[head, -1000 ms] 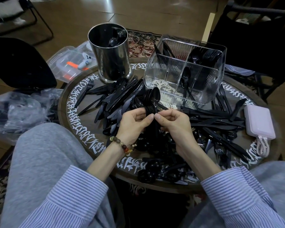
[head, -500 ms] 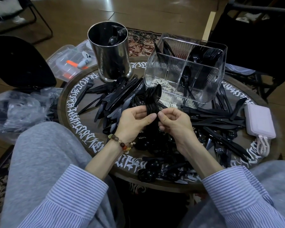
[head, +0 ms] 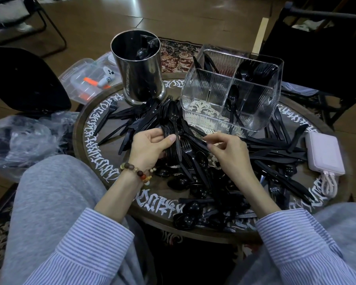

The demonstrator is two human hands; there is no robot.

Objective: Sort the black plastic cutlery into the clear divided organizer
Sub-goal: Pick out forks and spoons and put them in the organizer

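Observation:
Black plastic spoons, forks and knives point(head: 275, 149) lie heaped on a round table point(head: 95, 140). My left hand point(head: 150, 149) grips a nested stack of black spoons point(head: 172, 120), bowls pointing away from me. My right hand point(head: 228, 155) is apart from the stack, just to its right; its curled thumb and forefinger tips sit at a black handle in the pile, and I cannot tell whether they pinch it. The clear divided organizer point(head: 193, 93) stands behind the hands. It holds a spoon point(head: 233, 97) in its near right compartment, with more cutlery in the two far compartments.
A shiny metal cylinder point(head: 140, 70) with something dark inside stands at the table's back left. A pale power bank point(head: 325, 155) with its cable lies at the right edge. Left of the table are a clear storage box point(head: 86, 79), a plastic bag point(head: 25, 140) and a black chair point(head: 23, 79).
My right hand has let go of the spoon stack and moved right over the pile. My left hand keeps the stack, now raised a little.

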